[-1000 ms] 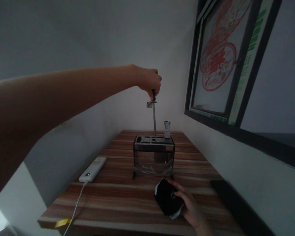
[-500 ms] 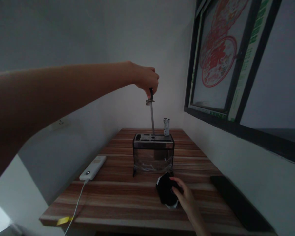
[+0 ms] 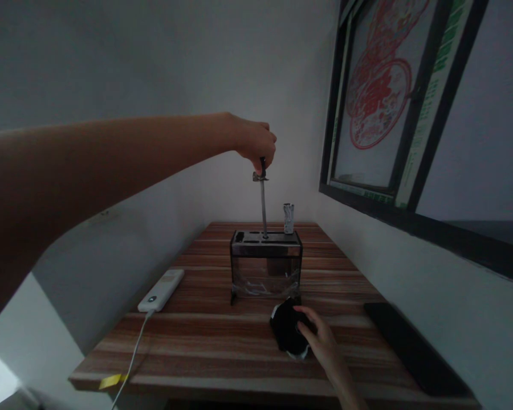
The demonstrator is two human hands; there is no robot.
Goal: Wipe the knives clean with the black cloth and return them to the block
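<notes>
Through the head camera I have my left hand [image 3: 256, 142] closed round the handle of a black-handled rod [image 3: 263, 205], which hangs nearly upright, its lower end at the slotted top of the clear-sided holder [image 3: 252, 250]. A silvery sleeve [image 3: 288, 219] stands at that top's right end. My right hand's [image 3: 320, 339] bent fingers touch a black bundle [image 3: 284, 330] on the wooden table [image 3: 196, 341], just before the holder; in this dimness I can't tell whether they grip it
</notes>
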